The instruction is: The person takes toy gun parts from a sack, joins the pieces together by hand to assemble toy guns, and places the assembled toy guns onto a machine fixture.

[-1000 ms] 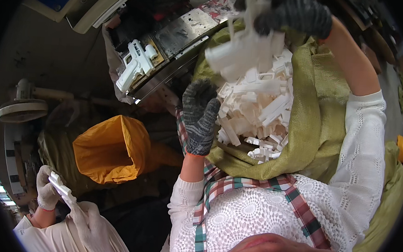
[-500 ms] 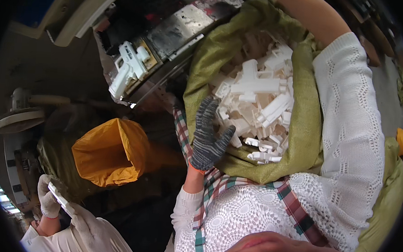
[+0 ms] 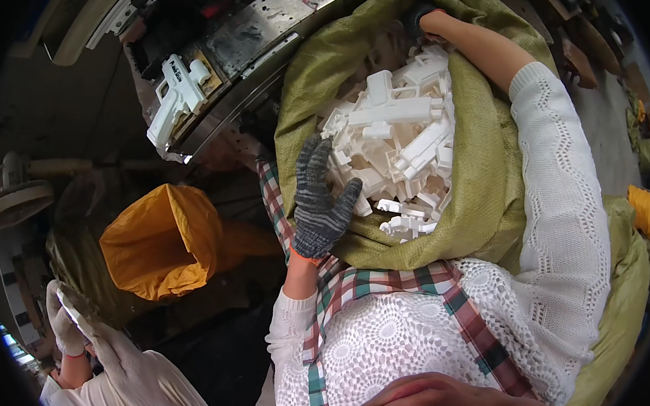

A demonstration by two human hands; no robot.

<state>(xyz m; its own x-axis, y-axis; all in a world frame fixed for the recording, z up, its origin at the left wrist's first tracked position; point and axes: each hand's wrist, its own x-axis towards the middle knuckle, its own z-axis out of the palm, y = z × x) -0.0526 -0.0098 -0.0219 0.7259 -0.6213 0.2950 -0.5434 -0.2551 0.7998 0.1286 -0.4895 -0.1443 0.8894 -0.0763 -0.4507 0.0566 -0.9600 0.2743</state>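
A green woven sack (image 3: 483,175) lies open in front of me, filled with several white plastic moulded parts (image 3: 399,148). My left hand (image 3: 319,199), in a grey knit glove, rests open against the sack's near rim beside the parts. My right arm in a white lace sleeve reaches over the sack to its far rim. There my right hand (image 3: 423,19), in a dark glove, is mostly hidden in the sack's folds, so its grip is unclear.
A metal machine (image 3: 261,35) stands at the upper left with a white moulded part (image 3: 173,101) on it. An orange bag (image 3: 162,241) gapes open at the left. Another person's white-gloved hand (image 3: 65,321) is at the lower left.
My right hand dropped the white parts it held above the sack and reached to the far rim. My left hand opened and slid to the sack's near edge.
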